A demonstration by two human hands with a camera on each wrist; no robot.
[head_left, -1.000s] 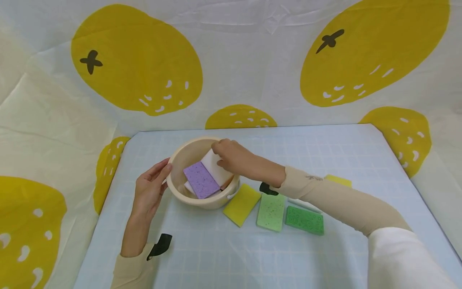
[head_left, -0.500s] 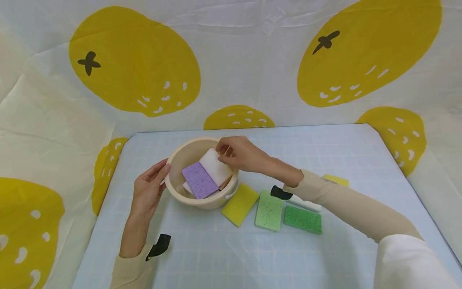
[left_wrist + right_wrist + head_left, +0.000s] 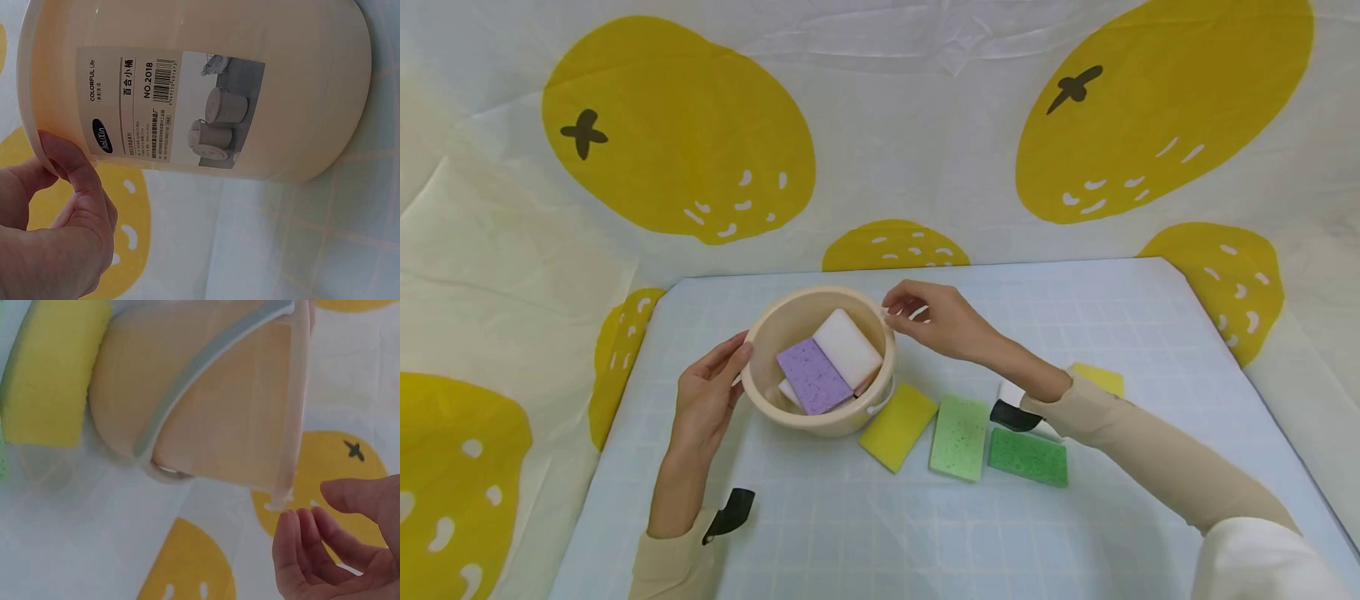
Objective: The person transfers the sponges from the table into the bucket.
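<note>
A cream plastic bucket [image 3: 760, 400] stands on the table, with a purple sponge [image 3: 814, 375] and a white sponge [image 3: 850, 346] lying inside. Other pieces underneath are partly hidden. My left hand [image 3: 707, 400] pinches the bucket's left rim; in the left wrist view its fingertips grip the lip above a printed label [image 3: 169, 109]. Just off the right rim hovers my right hand [image 3: 943, 321], holding nothing. The right wrist view shows that thumb and fingertips apart, beside the rim, with the bucket's pale handle [image 3: 212, 356] hanging down.
Right of the bucket lie a yellow sponge [image 3: 898, 427], a light green sponge [image 3: 958, 437] and a dark green sponge [image 3: 1027, 457]. A white piece [image 3: 1011, 393] is partly behind the right wrist, and another yellow sponge [image 3: 1097, 379] lies farther right. A fruit-patterned cloth [image 3: 917, 167] hangs behind the table.
My right hand has let go of the white sponge and moved right, out of the bucket and past its rim. The left hand keeps its hold on the rim.
</note>
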